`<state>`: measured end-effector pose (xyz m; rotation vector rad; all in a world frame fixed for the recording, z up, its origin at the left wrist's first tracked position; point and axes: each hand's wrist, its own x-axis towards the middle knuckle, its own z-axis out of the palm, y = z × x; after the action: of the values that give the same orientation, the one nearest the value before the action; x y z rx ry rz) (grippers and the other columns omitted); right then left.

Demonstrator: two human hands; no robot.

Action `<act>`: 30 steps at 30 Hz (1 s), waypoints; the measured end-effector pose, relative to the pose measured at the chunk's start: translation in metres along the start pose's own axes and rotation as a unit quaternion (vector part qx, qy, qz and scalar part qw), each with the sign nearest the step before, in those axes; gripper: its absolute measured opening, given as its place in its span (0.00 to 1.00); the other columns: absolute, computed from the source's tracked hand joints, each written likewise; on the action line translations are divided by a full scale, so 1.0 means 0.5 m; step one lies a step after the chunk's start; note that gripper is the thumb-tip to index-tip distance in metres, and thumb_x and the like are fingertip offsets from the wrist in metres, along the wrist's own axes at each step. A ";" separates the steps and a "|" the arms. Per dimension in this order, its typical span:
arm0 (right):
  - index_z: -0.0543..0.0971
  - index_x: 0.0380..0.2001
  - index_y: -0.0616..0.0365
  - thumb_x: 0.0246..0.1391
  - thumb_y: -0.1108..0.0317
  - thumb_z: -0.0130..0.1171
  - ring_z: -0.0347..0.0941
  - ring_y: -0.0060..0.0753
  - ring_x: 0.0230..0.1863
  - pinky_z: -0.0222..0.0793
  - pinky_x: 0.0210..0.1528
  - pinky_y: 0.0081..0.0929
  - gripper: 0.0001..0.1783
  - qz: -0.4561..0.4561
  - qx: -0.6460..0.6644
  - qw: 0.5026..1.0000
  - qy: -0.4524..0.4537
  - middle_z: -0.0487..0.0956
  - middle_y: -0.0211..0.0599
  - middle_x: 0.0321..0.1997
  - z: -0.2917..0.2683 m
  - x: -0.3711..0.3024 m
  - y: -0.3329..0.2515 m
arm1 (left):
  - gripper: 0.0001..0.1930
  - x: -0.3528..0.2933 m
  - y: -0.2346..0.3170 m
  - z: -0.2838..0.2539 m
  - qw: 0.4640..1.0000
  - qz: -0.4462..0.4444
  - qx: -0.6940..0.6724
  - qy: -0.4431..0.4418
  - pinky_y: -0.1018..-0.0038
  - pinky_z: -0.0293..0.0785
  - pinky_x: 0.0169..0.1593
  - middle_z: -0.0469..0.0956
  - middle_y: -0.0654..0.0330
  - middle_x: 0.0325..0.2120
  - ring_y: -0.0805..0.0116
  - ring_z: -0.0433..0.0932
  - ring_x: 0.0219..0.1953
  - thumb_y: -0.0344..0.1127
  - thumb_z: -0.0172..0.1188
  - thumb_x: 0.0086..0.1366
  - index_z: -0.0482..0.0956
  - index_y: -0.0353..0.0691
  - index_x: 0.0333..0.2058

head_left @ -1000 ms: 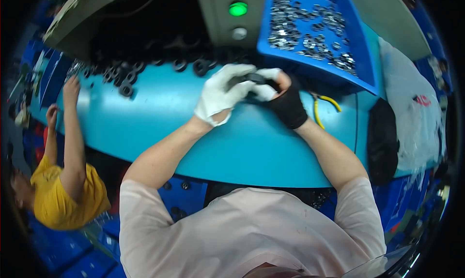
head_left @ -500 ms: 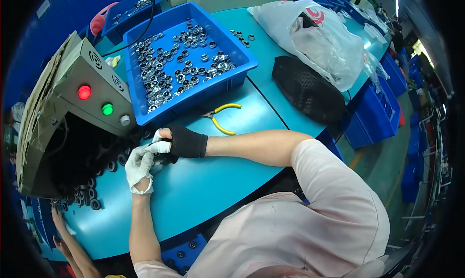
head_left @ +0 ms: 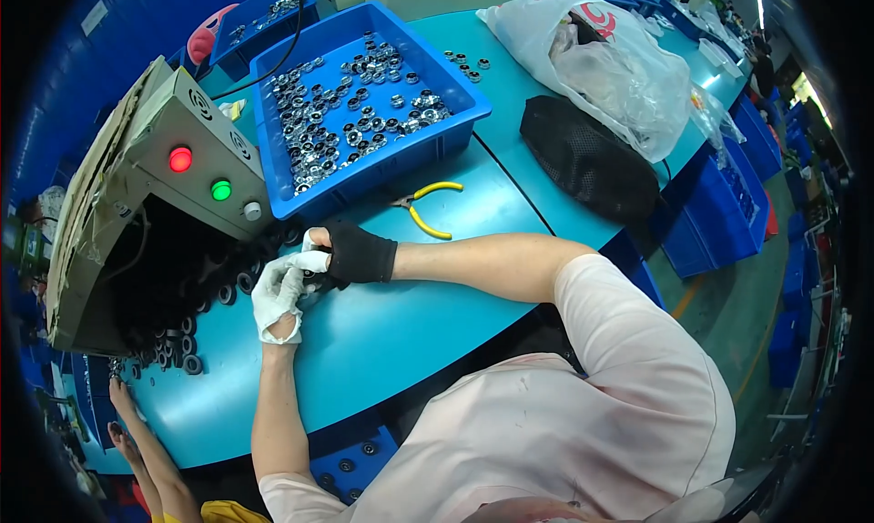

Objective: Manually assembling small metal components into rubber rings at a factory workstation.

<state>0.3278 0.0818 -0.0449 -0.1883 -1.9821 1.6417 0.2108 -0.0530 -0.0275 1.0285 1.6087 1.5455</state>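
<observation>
My left hand [head_left: 278, 297], in a white glove, meets my right hand [head_left: 353, 253] above the blue-green table. The right wears a black fingerless glove with white covers on the fingers. Both hands have their fingers pinched together around something small, dark and partly shiny, mostly hidden by them. Yellow-handled pliers [head_left: 422, 212] lie just beyond my right hand, jaws toward the left. Left of my left hand, several black rings [head_left: 227, 294] are scattered at the mouth of a grey box-like machine [head_left: 205, 168] with a red and a green light.
A blue tray [head_left: 373, 170] of small metal parts stands beyond my hands. A black mesh pouch [head_left: 583, 154] and a white plastic bag [head_left: 628, 95] lie to the right. Another person's arms [head_left: 155, 450] reach in at lower left. A blue bin [head_left: 360, 464] sits below the table edge.
The whole view has shifted slightly, so the scene sits a little to the right. My hands stay together, pinching at the same spot by the black rings.
</observation>
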 end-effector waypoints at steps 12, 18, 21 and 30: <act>0.76 0.31 0.61 0.51 0.70 0.59 0.75 0.27 0.29 0.69 0.32 0.24 0.06 -0.219 -0.066 0.972 0.052 0.78 0.37 0.29 -0.071 0.103 -0.118 | 0.17 -0.390 0.110 -0.270 0.903 -0.339 0.044 -0.259 0.73 0.78 0.34 0.79 0.51 0.29 0.66 0.80 0.29 0.40 0.60 0.60 0.77 0.27 0.37; 0.78 0.33 0.60 0.45 0.58 0.60 0.76 0.46 0.36 0.71 0.42 0.36 0.17 -0.043 -0.420 0.906 0.020 0.79 0.49 0.33 -0.172 0.261 -0.039 | 0.19 -0.441 0.119 -0.230 0.903 -0.384 0.051 -0.187 0.72 0.78 0.34 0.79 0.49 0.29 0.62 0.80 0.29 0.42 0.59 0.61 0.76 0.25 0.36; 0.74 0.45 0.62 0.42 0.50 0.63 0.74 0.49 0.47 0.68 0.49 0.36 0.31 0.110 -0.513 0.829 -0.196 0.77 0.53 0.44 -0.177 0.294 -0.046 | 0.20 -0.466 0.137 -0.222 0.893 -0.418 0.062 -0.157 0.72 0.78 0.34 0.79 0.49 0.28 0.60 0.80 0.30 0.43 0.58 0.62 0.76 0.24 0.36; 0.73 0.51 0.52 0.49 0.69 0.51 0.71 0.46 0.52 0.67 0.51 0.38 0.23 0.122 -0.546 0.797 -0.226 0.73 0.45 0.52 -0.160 0.266 -0.033 | 0.10 -0.018 0.134 -0.366 0.890 0.139 0.425 0.084 0.76 0.67 0.44 0.75 0.57 0.35 0.69 0.73 0.37 0.28 0.51 0.63 0.73 0.30 0.42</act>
<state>0.2599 0.2056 0.0215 -0.5174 -3.1883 0.4369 0.0597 -0.1471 0.0521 1.6663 2.4388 1.0865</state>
